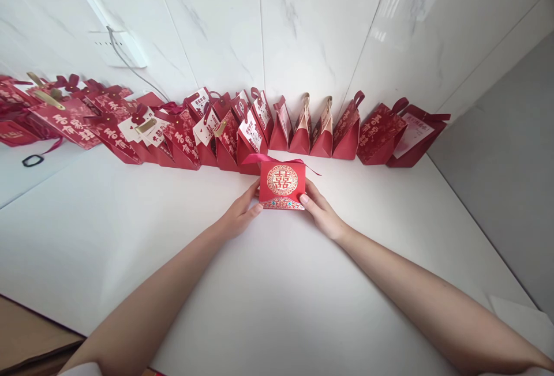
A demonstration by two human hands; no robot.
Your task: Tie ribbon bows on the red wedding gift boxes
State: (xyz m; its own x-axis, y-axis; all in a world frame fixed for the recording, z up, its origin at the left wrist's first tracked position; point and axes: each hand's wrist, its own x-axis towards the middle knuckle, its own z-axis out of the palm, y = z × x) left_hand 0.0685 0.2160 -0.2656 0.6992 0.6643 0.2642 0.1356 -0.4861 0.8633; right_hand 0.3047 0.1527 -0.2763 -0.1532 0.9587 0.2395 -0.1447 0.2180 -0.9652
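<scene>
A red gift box [282, 185] with a gold round emblem and a patterned lower band is held upright between both hands over the white table. A dark pink ribbon [256, 158] is tied at its top, its ends sticking out left and right. My left hand [243, 210] grips the box's left side, thumb near the lower front corner and fingers partly hidden behind. On the right edge, my right hand [321, 210] is closed with its thumb on the front face and its fingers going behind the box. Whether the box's base touches the table is unclear.
Behind stands a row of red gift boxes [346, 134] with ribbon handles along the white tiled wall [303, 30]. More boxes [69, 122] crowd the left. A black loop [33, 161] lies on the table [277, 307] at left. A cable [130, 66] hangs from a wall socket.
</scene>
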